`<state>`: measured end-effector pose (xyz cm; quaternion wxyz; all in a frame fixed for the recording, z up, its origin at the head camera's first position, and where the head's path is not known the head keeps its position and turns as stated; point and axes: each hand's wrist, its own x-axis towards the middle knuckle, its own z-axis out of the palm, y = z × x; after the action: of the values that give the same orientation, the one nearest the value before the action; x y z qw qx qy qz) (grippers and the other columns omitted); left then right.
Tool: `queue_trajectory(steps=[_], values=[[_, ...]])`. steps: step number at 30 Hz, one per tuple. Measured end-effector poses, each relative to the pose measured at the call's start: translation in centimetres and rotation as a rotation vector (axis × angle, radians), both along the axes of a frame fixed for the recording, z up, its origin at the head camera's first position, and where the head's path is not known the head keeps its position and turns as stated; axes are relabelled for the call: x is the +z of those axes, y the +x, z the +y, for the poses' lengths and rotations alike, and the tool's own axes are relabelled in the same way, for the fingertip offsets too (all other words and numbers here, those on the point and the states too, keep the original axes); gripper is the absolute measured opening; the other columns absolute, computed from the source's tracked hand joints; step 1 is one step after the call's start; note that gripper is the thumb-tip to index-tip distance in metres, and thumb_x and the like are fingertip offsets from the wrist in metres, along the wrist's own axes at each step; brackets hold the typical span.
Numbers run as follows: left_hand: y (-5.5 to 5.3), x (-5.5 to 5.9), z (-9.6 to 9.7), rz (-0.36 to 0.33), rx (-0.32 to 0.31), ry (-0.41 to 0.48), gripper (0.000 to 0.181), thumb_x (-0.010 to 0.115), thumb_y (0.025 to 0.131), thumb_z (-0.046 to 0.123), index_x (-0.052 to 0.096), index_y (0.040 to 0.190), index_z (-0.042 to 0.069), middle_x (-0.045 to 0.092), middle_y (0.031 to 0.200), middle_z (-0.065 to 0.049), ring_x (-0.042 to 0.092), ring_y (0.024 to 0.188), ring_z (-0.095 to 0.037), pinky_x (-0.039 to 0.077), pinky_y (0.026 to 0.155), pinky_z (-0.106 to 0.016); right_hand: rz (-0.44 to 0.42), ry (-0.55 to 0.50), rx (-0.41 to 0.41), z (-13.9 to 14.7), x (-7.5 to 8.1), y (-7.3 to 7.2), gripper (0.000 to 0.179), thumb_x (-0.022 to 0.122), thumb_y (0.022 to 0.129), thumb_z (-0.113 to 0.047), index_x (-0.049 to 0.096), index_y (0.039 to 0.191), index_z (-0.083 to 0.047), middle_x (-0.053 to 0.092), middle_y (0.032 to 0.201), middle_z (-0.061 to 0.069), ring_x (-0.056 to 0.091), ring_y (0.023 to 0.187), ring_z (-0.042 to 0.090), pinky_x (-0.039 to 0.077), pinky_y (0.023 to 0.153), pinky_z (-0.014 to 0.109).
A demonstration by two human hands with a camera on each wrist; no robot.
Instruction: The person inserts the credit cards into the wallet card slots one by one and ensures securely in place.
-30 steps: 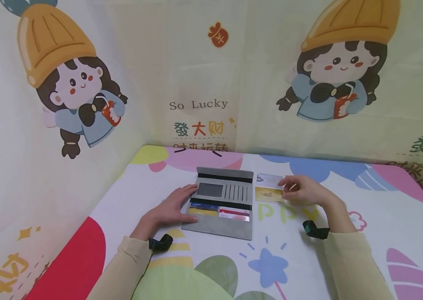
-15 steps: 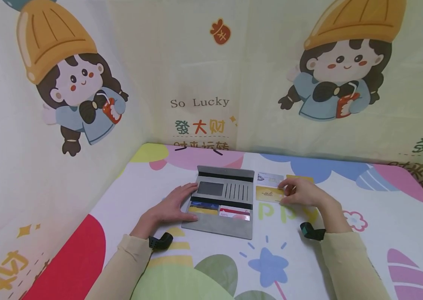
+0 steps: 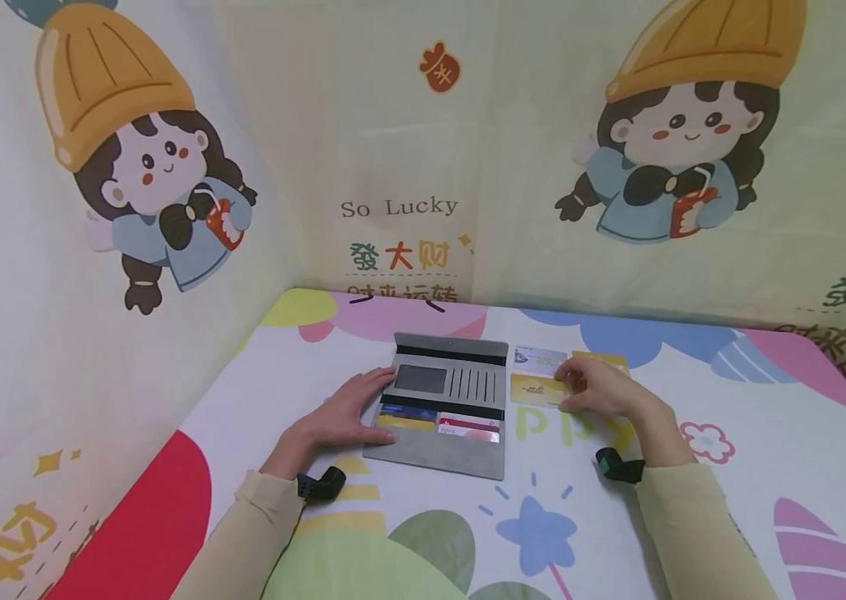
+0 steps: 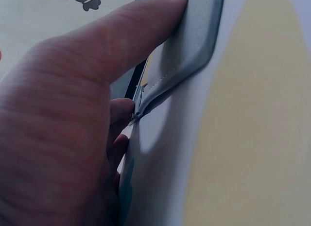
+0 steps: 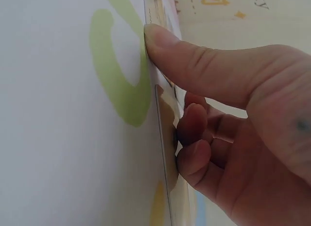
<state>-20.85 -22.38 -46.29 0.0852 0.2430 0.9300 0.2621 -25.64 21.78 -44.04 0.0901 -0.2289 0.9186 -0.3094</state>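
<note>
A grey wallet (image 3: 453,462) lies unfolded, with card slots and a dark window in its upper part. In its lower part sit a blue card (image 3: 409,412), a yellow one under it, and a red-and-white card (image 3: 469,427). My left hand (image 3: 347,412) rests at the wallet's left side, thumb on the lower flap and fingers along the edge. To the wallet's right, my right hand (image 3: 606,388) pinches the right end of a gold card (image 3: 533,389) between thumb and index finger, its other fingers curled. In the right wrist view, another card (image 5: 167,138) lies beneath those curled fingers.
A silver card (image 3: 538,359) lies just beyond the gold one. Past my right hand shows part of a yellow card (image 3: 613,360). The tabletop (image 3: 423,500) has a printed cover, and a patterned cloth wall (image 3: 528,167) stands behind it.
My right hand has shifted slightly left and toward me, its thumb and index finger now at the gold card's edges. More of the yellow card behind shows. The left hand stays on the wallet.
</note>
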Motion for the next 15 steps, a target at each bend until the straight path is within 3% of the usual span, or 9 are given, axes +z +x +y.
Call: queue_trajectory(steps=[6, 15], values=[[-0.08, -0.23, 0.03, 0.005, 0.001, 0.001, 0.098, 0.075, 0.081, 0.057, 0.034, 0.158, 0.014, 0.026, 0.165, -0.008, 0.019, 0.151, -0.034, 0.015, 0.119, -0.057, 0.023, -0.015, 0.007, -0.01, -0.08, -0.22, 0.040, 0.087, 0.078, -0.008, 0.062, 0.107, 0.001, 0.057, 0.095, 0.008, 0.050, 0.088, 0.028, 0.041, 0.079, 0.041], [-0.19, -0.30, -0.08, 0.011, -0.004, 0.011, 0.098, 0.076, 0.080, 0.055, 0.034, 0.159, 0.014, 0.026, 0.164, -0.008, 0.020, 0.150, -0.034, 0.016, 0.119, -0.057, -0.040, -0.066, -0.002, -0.32, 0.08, -0.03, 0.043, 0.085, 0.077, -0.005, 0.057, 0.110, 0.001, 0.058, 0.100, 0.012, 0.052, 0.085, 0.026, 0.044, 0.076, 0.036]])
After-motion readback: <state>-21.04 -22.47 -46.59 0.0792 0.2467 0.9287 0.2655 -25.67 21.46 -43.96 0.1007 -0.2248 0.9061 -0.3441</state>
